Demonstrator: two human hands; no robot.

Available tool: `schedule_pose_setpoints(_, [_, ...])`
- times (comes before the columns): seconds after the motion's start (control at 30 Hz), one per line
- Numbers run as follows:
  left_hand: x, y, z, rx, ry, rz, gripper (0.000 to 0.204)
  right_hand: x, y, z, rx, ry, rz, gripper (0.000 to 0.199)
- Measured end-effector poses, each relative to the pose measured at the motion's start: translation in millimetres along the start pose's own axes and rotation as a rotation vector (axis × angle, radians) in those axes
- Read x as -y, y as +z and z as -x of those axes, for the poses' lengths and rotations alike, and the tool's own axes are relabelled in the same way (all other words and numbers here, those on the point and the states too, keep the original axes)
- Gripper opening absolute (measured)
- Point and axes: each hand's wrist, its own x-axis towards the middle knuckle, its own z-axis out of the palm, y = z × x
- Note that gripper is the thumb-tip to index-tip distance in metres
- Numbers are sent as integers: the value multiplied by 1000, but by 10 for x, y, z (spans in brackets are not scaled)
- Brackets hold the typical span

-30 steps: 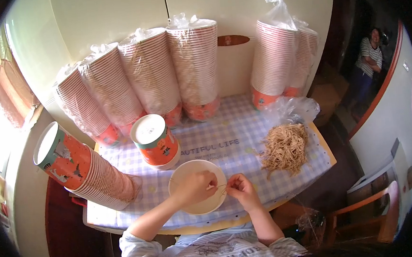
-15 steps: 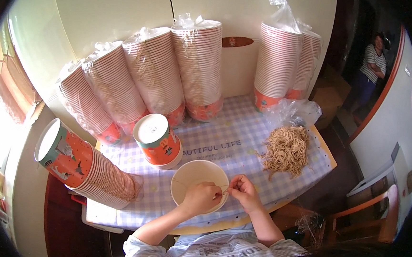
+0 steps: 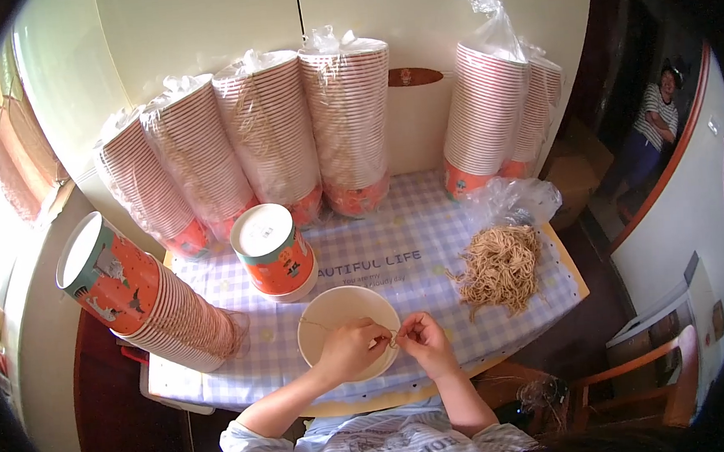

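Observation:
An open white paper bucket (image 3: 318,313) stands in front of me at the near side of the table. Over its mouth, my left hand (image 3: 352,349) pinches a thin tan string (image 3: 393,339) near the right rim. Just past that rim, my right hand (image 3: 426,345) is closed in a pinch on the same string. Part of the string runs across to the bucket's left rim. Behind it an orange and green paper bucket (image 3: 279,264) sits upside down on another. To the right lies a loose heap of tan strings (image 3: 501,270).
At the left leans a stack of nested buckets (image 3: 179,310) with strings at its lower end. Several plastic-wrapped bucket stacks (image 3: 347,126) line the back, beside a large white container (image 3: 419,125). A checked cloth (image 3: 435,305) covers the table. A person (image 3: 655,117) is at the far right.
My fingertips have shifted slightly, and a small bend of string now shows between the hands at the bucket's right rim. The view has tilted a little; the other things stay put.

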Motion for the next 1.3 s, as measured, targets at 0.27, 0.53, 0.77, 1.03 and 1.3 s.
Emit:
schedule_pose_setpoints(0.27, [112,64,3,136,-103,291,15,-48,20,2,-35,-54,7,25])
schedule_pose_setpoints(0.53, [98,61,-16,205,-167,371,16,-35,19,10,-42,-88,83,25])
schedule_pose_setpoints(0.77, [146,70,-10,250,-222,461,15,3,5,57,-27,-109,137,22])
schedule_pose_setpoints(1.03, [169,132,-15,219,-173,775,17,40,-6,82,-39,-166,251,16])
schedule_pose_setpoints(1.3, [121,86,-16,177,-136,635,23,136,4,89,-71,-256,457,13])
